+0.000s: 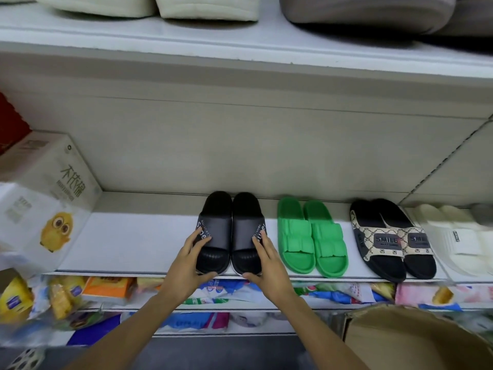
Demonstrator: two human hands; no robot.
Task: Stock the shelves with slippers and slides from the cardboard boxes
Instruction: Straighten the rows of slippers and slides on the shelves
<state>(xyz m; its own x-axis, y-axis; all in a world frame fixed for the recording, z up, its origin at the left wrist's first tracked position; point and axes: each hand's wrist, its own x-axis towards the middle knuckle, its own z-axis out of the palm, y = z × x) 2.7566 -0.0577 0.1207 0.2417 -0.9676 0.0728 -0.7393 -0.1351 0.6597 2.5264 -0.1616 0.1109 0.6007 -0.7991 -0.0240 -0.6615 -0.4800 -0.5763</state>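
Black slides between both hands.

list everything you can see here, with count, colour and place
black slides: one pair, black, middle shelf, left of the green pair
green slides: one pair, green, middle shelf, centre right
patterned slides: one pair, black with beige SMILE straps, right of the green pair
white slides: one pair, white, far right of the shelf
shelf: one, white, bare part at left
tissue packs: a few, white with yellow chick, left end
cushions: several, cream and grey, top shelf
packets: many, mixed colours, lower shelves
box: one, brown, bottom right
left hand: on left black slide
right hand: on right black slide
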